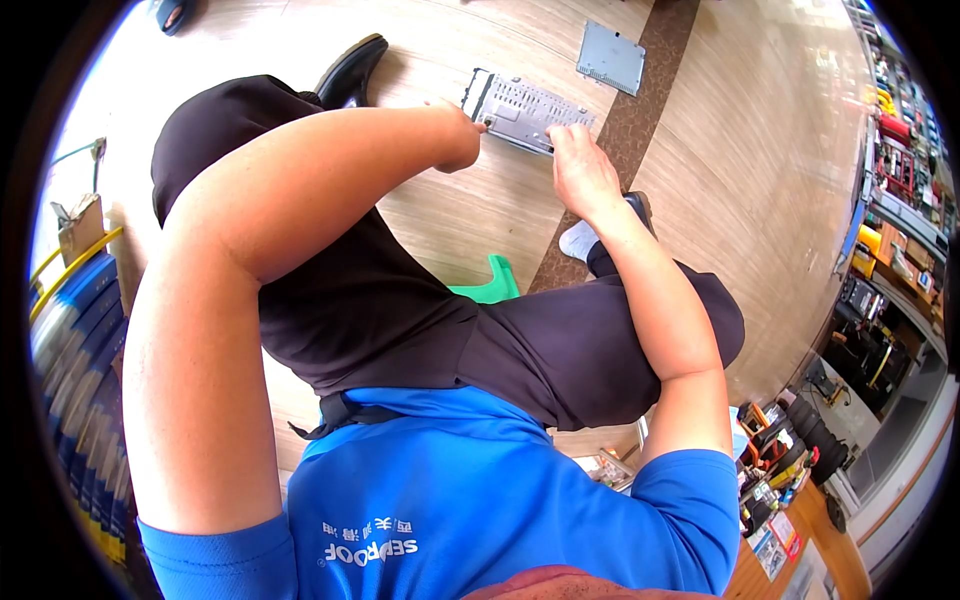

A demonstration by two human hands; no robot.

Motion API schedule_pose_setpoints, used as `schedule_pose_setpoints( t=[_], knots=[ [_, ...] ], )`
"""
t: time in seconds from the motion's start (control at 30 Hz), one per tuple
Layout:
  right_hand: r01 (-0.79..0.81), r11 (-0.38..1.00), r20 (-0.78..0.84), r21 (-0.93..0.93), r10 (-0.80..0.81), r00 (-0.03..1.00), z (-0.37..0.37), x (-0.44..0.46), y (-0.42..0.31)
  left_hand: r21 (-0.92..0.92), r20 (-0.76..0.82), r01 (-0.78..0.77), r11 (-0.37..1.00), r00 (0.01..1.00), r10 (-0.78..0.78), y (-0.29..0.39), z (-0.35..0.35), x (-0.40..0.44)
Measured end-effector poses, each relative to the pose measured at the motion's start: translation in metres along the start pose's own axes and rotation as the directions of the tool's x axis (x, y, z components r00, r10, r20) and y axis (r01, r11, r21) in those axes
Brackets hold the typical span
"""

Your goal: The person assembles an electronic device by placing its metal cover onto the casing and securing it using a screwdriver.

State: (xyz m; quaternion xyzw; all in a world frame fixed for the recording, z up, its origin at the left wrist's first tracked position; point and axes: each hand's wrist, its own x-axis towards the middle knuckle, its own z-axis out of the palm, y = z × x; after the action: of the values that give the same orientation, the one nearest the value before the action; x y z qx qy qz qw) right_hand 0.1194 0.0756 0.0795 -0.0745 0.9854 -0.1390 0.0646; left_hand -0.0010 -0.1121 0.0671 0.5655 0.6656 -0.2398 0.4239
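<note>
A silvery perforated metal case (525,108), like the housing of an electronic unit, lies on the floor in front of me. At its left end is my left hand (460,138), a fingertip pressed to the near corner and the other fingers partly hidden. My right hand (585,172) has its fingers bent together on the case's near edge, towards the right. Whether a small part is between those fingertips is too small to tell. Beyond the case's right end lies a separate flat grey metal cover (611,57), touched by neither hand.
A green plastic piece (490,282), perhaps a stool's edge, shows between my legs. A dark brown strip (640,110) crosses the pale floor. Crowded shelves (895,200) line the right side, with a cluttered wooden desk (835,545) at lower right. Blue stacked goods (80,350) stand left.
</note>
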Motion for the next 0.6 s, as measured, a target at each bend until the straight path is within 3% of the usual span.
schedule_pose_setpoints(
  t=[0.13, 0.23, 0.43, 0.6],
  knots=[
    [-0.036, 0.998, 0.041, -0.051, 0.038, 0.998, 0.002, 0.001, 0.005, 0.011, 0.003, -0.002, 1.0, 1.0, 0.002, 0.001, -0.002, -0.001],
    [-0.14, 0.986, 0.149, -0.095, 0.153, 0.977, 0.0, 0.002, 0.003, 0.019, 0.006, -0.003, 1.0, 1.0, 0.003, 0.001, -0.002, -0.001],
    [0.021, 0.998, -0.023, -0.052, -0.023, 0.999, 0.002, 0.001, -0.001, 0.01, 0.02, 0.024, 1.0, 1.0, -0.024, -0.002, 0.002, 0.008],
    [-0.104, 0.991, 0.154, -0.08, 0.116, 0.981, -0.004, 0.003, -0.003, 0.006, -0.019, 0.026, 1.0, 0.999, -0.026, -0.005, 0.011, 0.016]
  ],
)
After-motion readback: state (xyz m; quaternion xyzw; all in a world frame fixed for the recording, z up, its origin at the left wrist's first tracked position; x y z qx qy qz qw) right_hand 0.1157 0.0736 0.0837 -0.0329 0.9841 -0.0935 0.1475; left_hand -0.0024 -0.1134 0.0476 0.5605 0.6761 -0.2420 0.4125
